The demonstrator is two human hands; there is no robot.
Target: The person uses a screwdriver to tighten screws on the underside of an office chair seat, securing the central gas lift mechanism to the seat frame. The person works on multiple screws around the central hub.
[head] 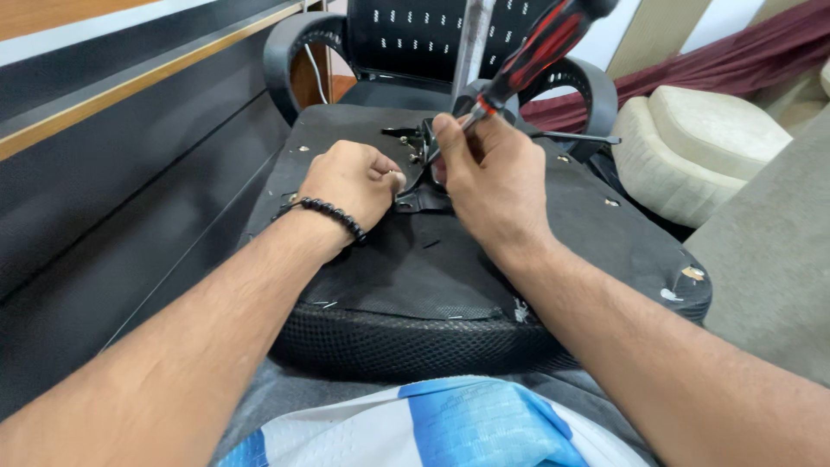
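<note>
Seat: an overturned office-chair seat [484, 259] lies underside up before the person, its black fabric base facing the camera, mesh edge nearest.
Mechanism: a black metal bracket [421, 164] sits at the middle of the underside, between both hands.
Left hand: the left hand [350, 183], a beaded bracelet [333, 214] at the wrist, is clenched at the bracket's left edge; what the fingers pinch cannot be told.
Right hand: the right hand [488, 177] grasps a screwdriver [527, 56] with a red-and-black handle, its shaft angled down to the bracket.
Lever: a thin black lever [575, 137] projects rightward from the mechanism.
Background: a second black chair [432, 39] stands beyond; a cream cushioned seat [700, 147] lies right.
</note>
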